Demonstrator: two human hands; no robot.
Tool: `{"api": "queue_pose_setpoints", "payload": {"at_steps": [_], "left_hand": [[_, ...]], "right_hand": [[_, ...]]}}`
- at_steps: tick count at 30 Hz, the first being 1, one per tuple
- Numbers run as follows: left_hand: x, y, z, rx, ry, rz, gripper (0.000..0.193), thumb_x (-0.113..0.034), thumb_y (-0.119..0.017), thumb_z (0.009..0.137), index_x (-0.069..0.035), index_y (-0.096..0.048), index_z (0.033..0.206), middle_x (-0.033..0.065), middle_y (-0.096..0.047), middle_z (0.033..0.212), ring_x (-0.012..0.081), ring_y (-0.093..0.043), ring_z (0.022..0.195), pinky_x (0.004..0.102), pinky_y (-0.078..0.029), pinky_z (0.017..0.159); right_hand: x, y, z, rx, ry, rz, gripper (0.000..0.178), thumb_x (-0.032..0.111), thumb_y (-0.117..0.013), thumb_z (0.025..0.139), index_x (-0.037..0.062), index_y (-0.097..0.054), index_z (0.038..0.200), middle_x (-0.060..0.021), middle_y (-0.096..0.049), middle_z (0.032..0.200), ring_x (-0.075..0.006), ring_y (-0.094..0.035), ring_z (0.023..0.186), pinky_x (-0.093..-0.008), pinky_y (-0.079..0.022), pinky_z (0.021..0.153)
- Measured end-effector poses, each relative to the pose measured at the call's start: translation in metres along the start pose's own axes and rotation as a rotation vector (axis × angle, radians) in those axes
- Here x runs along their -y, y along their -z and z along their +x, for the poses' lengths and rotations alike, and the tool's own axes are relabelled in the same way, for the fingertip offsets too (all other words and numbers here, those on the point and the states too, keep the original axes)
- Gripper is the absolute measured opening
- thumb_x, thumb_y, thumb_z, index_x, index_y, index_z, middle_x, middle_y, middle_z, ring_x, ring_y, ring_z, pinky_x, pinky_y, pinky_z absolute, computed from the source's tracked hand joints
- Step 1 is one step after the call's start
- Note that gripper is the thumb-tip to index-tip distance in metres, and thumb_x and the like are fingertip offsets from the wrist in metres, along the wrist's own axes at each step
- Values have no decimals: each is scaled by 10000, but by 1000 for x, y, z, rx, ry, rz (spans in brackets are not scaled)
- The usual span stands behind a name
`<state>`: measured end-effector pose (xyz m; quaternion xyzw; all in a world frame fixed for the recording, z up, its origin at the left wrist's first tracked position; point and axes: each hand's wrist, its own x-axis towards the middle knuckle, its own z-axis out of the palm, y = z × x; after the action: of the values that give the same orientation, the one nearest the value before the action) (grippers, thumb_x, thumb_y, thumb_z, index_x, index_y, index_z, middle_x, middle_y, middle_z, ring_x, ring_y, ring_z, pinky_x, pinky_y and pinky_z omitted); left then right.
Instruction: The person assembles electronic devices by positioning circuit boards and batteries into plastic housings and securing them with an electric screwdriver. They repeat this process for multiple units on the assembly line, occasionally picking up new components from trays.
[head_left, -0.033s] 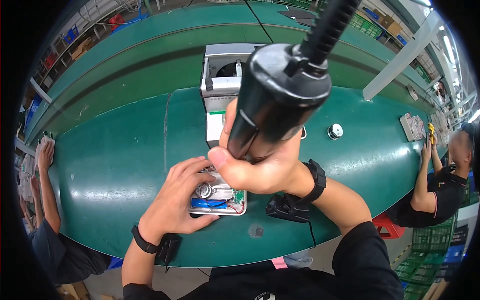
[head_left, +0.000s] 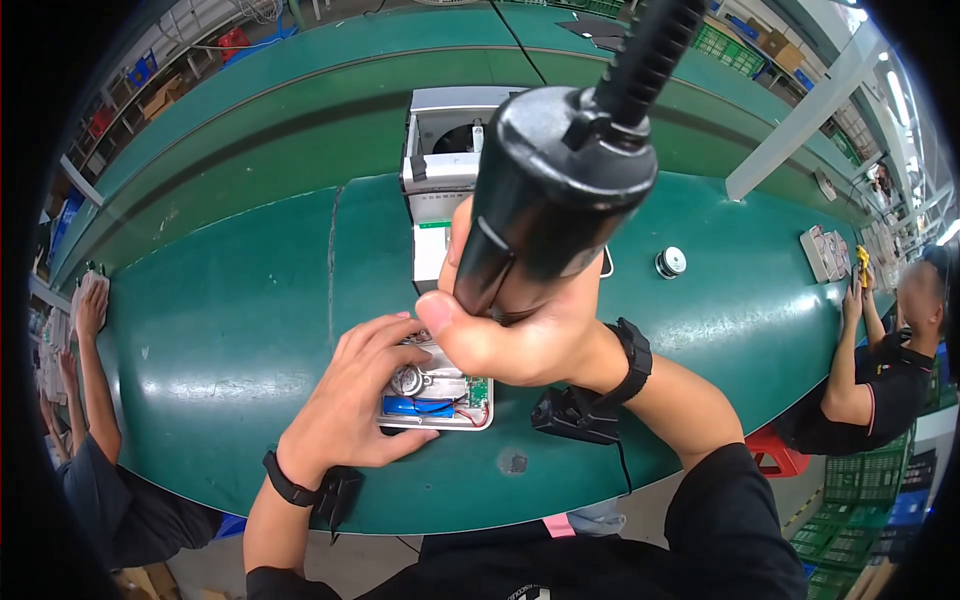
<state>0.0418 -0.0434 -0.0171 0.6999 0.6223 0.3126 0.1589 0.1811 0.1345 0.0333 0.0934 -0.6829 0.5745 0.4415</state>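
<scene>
My right hand [head_left: 545, 345] is wrapped around a black electric screwdriver [head_left: 565, 155], whose corrugated cable end rises toward the top of the view. The hand and tool hide the screwdriver's tip. Below them, a shallow white housing [head_left: 488, 424] lies on the bench with its inside facing up. It contains a blue cylindrical battery [head_left: 410, 406], a round speaker-like part [head_left: 407, 380], a small green circuit board [head_left: 478, 391] and thin red and black wires. My left hand [head_left: 345, 405] grips the housing's left side, thumb along the near edge and fingers across the far part.
A grey-and-white box-shaped fixture [head_left: 440, 185] stands just beyond my hands. To the right sits a small round metal part [head_left: 671, 263]. A pale tray of parts [head_left: 826, 254] is farther right, near a seated co-worker [head_left: 860, 370]. Another person's hand [head_left: 92, 308] is at the far left.
The top of the screwdriver has shifted very slightly to the left. My left hand and the housing have stayed in place.
</scene>
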Motion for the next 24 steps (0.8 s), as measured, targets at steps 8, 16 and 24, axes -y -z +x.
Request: {"api": "queue_pose_setpoints", "payload": {"at_steps": [8,16,24], "left_hand": [[0,-1,-1,-2,17,-15,674,-215,-883,640,-45,-597,1226,167,-529,1469,405,-446,1390,514,-365,1145],[1,0,-1,-2,6,-5,671,-214,-883,636,-51,-596,1219,164,-526,1477,411,-445,1390,514,-365,1145],[5,1,-2,39,34,-25,684,-210,-884,630,-60,-592,1231,161,-535,1464,409,-453,1381,515,-372,1141]], "right_hand": [[-6,-1,1,-17,-4,-7,302,-48,-767,743,-21,-559,960,-31,-605,724,-77,-571,617,-242,-457,555],[-8,-2,0,-43,-27,39,239,-45,-757,761,-24,-575,915,-31,-599,722,-85,-563,605,-250,-449,540],[-13,-6,0,-101,-84,79,150,-38,-724,811,-14,-590,875,-19,-597,718,-83,-558,606,-252,-448,543]]}}
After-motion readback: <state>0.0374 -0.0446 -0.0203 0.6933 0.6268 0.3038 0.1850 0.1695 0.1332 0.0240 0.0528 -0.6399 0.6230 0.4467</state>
